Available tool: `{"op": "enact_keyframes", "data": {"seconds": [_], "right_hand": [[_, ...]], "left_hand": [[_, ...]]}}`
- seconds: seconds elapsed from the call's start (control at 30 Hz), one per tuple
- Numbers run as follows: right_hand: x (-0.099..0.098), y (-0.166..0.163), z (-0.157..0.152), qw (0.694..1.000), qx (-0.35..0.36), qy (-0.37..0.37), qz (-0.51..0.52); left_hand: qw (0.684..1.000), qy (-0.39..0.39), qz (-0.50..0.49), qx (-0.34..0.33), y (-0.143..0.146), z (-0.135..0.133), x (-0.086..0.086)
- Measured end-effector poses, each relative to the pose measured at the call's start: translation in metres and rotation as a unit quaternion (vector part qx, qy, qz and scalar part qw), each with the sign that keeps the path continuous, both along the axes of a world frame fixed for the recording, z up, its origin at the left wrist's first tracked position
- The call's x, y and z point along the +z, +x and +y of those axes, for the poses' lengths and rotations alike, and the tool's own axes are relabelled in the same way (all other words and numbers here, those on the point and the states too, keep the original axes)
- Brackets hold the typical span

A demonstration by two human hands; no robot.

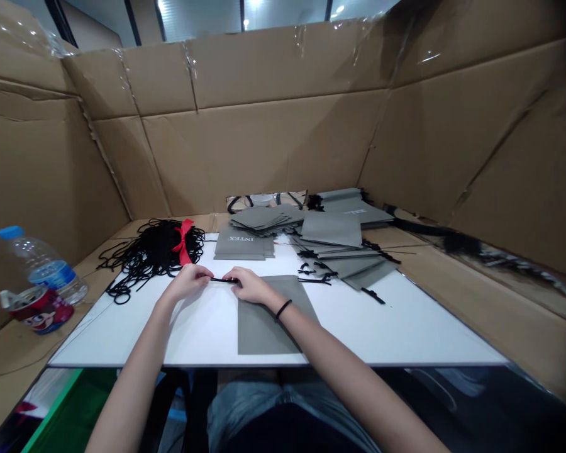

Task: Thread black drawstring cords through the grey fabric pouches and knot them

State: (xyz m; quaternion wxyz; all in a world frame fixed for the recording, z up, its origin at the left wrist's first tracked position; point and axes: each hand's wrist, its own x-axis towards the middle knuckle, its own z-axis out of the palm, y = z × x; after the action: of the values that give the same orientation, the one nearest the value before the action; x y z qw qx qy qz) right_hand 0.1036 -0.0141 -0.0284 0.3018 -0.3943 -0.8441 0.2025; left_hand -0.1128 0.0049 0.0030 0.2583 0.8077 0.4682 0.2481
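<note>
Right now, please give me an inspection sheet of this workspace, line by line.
Surface: white board lying on cardboard.
Job's things: a short black cord held between both hands; flat grey paper bag under the right hand.
Clutter: heaps of grey bags, some with cords fitted; bundle of black cords tied with a red ribbon; water bottle and a drink can lying at the left.
Grippers: left hand and right hand each pinch one end of the cord.
Cables: nothing seen.
Surroundings: taped cardboard walls on three sides.
</note>
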Motion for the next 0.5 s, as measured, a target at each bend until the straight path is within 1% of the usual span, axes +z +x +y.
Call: {"op": "enact_keyframes", "data": {"seconds": [0.17, 0.37, 0.5], "right_hand": [[-0.0013, -0.0003, 0.0008, 1.000, -0.008, 0.004, -0.002], [-0.0002, -0.0020, 0.0007, 0.999, -0.036, 0.005, 0.002], [0.0019, -0.0023, 0.0001, 0.999, -0.045, 0.006, -0.001]], "left_hand": [[1.000, -0.014, -0.017, 0.000, 0.0059, -0.0055, 0.0059], [0.998, -0.046, -0.034, -0.015, 0.0094, -0.0097, 0.0099], [0.998, -0.049, -0.040, -0.018, 0.0094, -0.0104, 0.0113]]}}
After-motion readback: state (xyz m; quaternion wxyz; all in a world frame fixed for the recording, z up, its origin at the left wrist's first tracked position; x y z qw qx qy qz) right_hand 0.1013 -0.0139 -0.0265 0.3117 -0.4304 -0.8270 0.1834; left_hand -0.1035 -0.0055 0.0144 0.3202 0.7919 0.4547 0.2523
